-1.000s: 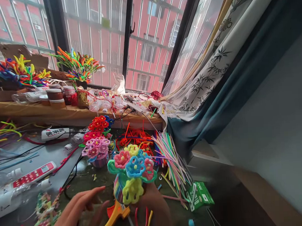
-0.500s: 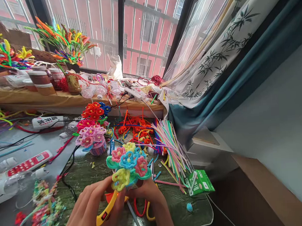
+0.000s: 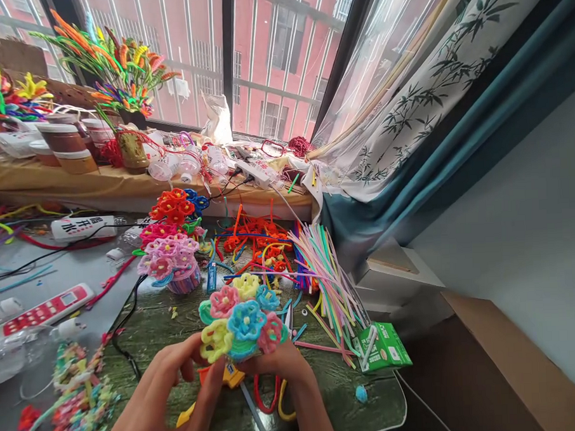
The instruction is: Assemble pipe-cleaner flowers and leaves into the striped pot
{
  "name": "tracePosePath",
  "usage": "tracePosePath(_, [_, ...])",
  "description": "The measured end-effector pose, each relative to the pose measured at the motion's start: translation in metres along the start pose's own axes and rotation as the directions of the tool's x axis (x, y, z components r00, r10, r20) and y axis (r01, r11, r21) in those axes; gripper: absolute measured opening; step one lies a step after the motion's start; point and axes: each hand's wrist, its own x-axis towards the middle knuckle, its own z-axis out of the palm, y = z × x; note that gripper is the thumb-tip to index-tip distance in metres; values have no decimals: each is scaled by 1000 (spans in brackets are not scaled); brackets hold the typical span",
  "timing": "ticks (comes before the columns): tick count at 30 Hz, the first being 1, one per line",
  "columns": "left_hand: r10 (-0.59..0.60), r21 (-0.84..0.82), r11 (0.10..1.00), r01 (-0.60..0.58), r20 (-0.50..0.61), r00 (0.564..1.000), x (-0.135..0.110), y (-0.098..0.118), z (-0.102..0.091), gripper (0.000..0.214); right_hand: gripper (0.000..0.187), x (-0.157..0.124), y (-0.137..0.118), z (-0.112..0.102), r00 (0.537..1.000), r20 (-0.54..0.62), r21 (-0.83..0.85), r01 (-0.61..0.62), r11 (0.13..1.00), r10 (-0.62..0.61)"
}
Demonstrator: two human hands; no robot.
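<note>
A small bouquet of fuzzy pipe-cleaner flowers (image 3: 247, 320) in blue, pink and yellow is between my two hands, low in the middle. My left hand (image 3: 164, 392) has its index finger and thumb closed at the bouquet's left side, by the yellow flower (image 3: 215, 340). From the right and below, my right hand (image 3: 287, 368) grips the base, its fingers partly hidden by the petals. Under my hands lies a yellow and orange glue gun (image 3: 233, 375), mostly covered by my left hand. A grey stick (image 3: 253, 407) reaches out from beside it.
A finished-looking pink flower pot (image 3: 184, 280) stands behind to the left. Loose pastel pipe cleaners (image 3: 326, 284) and a green packet (image 3: 383, 346) lie right. Scissors (image 3: 288, 317), a blue pom-pom (image 3: 361, 393), a red-and-white power strip (image 3: 46, 310) and bottles (image 3: 83, 227) surround the work.
The bouquet has turned and shifted slightly left in my hands. My left thumb has moved across, covering more of the glue gun's handle. The view has shifted slightly.
</note>
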Motion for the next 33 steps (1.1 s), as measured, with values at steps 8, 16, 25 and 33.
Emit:
tracePosePath(8, [80, 30, 996, -82, 71, 994, -4, -18, 0, 29, 63, 4, 5, -4, 1000, 0, -88, 10, 996, -10])
tracePosePath(16, [48, -43, 998, -44, 113, 992, 4, -15, 15, 30, 51, 13, 2, -28, 1000, 17, -259, 9, 966, -5])
tracePosePath(25, [142, -75, 989, -128, 230, 963, -8, -20, 37, 35, 35, 13, -1, -50, 998, -3, -369, 56, 928, -62])
tracePosePath(33, [237, 67, 963, -260, 242, 941, -24, -36, 50, 37, 37, 20, 9, -56, 997, 65, -384, 54, 922, -31])
